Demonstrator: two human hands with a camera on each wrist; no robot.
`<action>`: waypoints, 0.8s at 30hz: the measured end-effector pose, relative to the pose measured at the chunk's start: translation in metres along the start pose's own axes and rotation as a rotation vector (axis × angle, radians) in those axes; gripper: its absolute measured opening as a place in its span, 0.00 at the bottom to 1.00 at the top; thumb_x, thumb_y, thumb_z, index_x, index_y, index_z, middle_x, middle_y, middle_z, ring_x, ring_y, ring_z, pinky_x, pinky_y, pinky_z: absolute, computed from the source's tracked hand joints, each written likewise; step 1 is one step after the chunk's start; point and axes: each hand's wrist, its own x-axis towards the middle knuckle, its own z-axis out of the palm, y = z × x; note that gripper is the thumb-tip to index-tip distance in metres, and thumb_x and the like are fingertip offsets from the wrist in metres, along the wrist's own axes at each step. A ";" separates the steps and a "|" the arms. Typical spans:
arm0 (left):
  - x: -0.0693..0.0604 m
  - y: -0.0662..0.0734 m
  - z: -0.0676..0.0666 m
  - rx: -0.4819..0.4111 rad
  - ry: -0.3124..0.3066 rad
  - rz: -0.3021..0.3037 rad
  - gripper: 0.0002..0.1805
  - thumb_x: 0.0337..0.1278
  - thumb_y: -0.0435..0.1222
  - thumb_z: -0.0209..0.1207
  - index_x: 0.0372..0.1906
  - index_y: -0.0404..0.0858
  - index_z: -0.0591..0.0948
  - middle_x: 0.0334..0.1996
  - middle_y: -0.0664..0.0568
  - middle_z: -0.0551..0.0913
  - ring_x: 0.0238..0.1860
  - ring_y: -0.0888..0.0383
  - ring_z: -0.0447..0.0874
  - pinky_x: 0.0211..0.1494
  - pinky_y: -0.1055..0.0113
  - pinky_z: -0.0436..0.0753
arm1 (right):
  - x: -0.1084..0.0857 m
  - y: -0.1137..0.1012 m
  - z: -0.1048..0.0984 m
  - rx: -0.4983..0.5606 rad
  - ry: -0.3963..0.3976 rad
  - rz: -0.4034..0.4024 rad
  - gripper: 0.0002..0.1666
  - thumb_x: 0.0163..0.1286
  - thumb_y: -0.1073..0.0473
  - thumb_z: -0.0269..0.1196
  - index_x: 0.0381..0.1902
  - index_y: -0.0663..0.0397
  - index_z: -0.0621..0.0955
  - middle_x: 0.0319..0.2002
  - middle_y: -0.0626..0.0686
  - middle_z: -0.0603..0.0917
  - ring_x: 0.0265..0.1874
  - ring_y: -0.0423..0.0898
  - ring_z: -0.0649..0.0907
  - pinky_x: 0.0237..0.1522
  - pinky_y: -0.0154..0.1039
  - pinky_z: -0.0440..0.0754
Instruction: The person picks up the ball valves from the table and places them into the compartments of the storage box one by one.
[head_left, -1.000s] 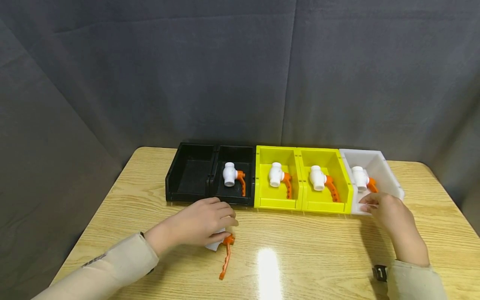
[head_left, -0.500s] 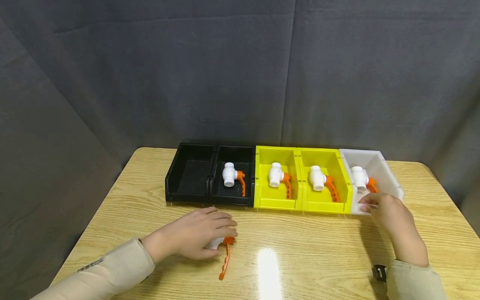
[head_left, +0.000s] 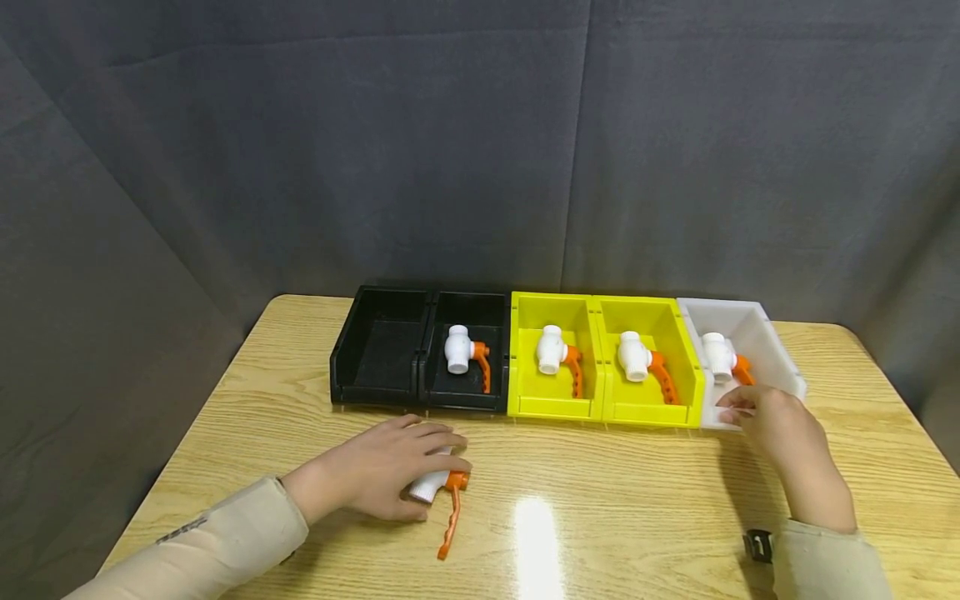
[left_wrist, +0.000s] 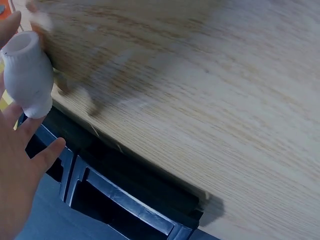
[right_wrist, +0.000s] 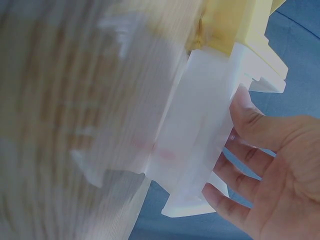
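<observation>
A white ball valve with an orange lever handle lies on the wooden table. My left hand is over its white body, fingers spread and partly covering it. In the left wrist view, the valve body shows beside the loosely spread fingers. My right hand is at the front of the white bin, fingers loosely bent and nothing held between them. The right wrist view has the thumb at the bin's front lip. A ball valve lies inside that bin, its handle partly behind my hand.
Left of the white bin, two yellow bins and two black bins stand in a row. Each yellow bin and the right black bin hold one valve. A grey curtain hangs behind the table.
My left hand has shifted slightly toward me and its fingers have spread, uncovering more of the valve's white body. The right hand stays at the white bin.
</observation>
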 end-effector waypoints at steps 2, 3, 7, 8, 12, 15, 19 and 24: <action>0.000 0.000 0.001 0.009 0.001 0.002 0.38 0.58 0.58 0.63 0.73 0.60 0.65 0.73 0.58 0.64 0.72 0.53 0.62 0.72 0.47 0.63 | 0.000 0.000 0.000 -0.001 0.002 -0.002 0.06 0.61 0.62 0.70 0.35 0.59 0.86 0.37 0.62 0.86 0.36 0.63 0.82 0.31 0.55 0.75; 0.000 0.000 0.001 0.014 0.004 0.005 0.38 0.59 0.58 0.63 0.73 0.60 0.66 0.72 0.58 0.65 0.71 0.53 0.63 0.71 0.47 0.64 | 0.000 0.000 0.000 -0.002 0.003 -0.004 0.06 0.61 0.62 0.70 0.35 0.59 0.86 0.37 0.62 0.86 0.36 0.63 0.82 0.31 0.54 0.75; 0.002 -0.001 0.003 0.031 0.012 0.012 0.37 0.59 0.56 0.64 0.72 0.58 0.66 0.71 0.57 0.66 0.70 0.54 0.66 0.71 0.48 0.66 | 0.000 0.000 0.000 -0.002 0.007 -0.007 0.05 0.62 0.62 0.70 0.35 0.59 0.86 0.36 0.62 0.85 0.35 0.63 0.82 0.31 0.54 0.74; 0.002 -0.002 0.004 0.036 0.015 0.013 0.36 0.60 0.56 0.64 0.72 0.58 0.67 0.71 0.57 0.67 0.69 0.53 0.66 0.70 0.48 0.66 | 0.000 0.000 0.000 -0.003 0.009 -0.008 0.05 0.62 0.62 0.70 0.35 0.58 0.86 0.37 0.62 0.85 0.35 0.63 0.82 0.31 0.55 0.75; 0.005 -0.002 0.005 0.050 0.033 0.013 0.35 0.59 0.54 0.65 0.71 0.56 0.69 0.69 0.57 0.70 0.68 0.54 0.68 0.70 0.49 0.67 | 0.000 0.000 0.000 -0.007 0.009 -0.010 0.05 0.62 0.62 0.70 0.35 0.58 0.86 0.37 0.62 0.85 0.35 0.63 0.82 0.31 0.56 0.75; 0.006 -0.002 0.005 0.050 0.041 0.011 0.34 0.59 0.54 0.65 0.70 0.55 0.70 0.67 0.57 0.71 0.66 0.54 0.70 0.69 0.49 0.68 | 0.001 0.001 -0.001 -0.010 0.010 -0.015 0.06 0.62 0.62 0.70 0.35 0.58 0.86 0.36 0.61 0.85 0.34 0.63 0.82 0.30 0.56 0.75; 0.007 -0.001 0.004 0.047 0.030 0.004 0.34 0.59 0.54 0.66 0.69 0.54 0.71 0.66 0.56 0.72 0.65 0.52 0.71 0.68 0.49 0.69 | 0.000 0.001 0.000 -0.009 0.019 -0.023 0.05 0.61 0.62 0.71 0.35 0.58 0.86 0.36 0.61 0.85 0.34 0.62 0.82 0.29 0.54 0.75; 0.009 0.001 0.002 0.060 0.012 -0.002 0.33 0.59 0.54 0.65 0.68 0.52 0.72 0.65 0.55 0.73 0.64 0.52 0.72 0.68 0.50 0.69 | 0.000 0.001 0.000 -0.002 0.027 -0.032 0.05 0.61 0.63 0.71 0.34 0.57 0.86 0.35 0.60 0.85 0.33 0.61 0.82 0.29 0.54 0.75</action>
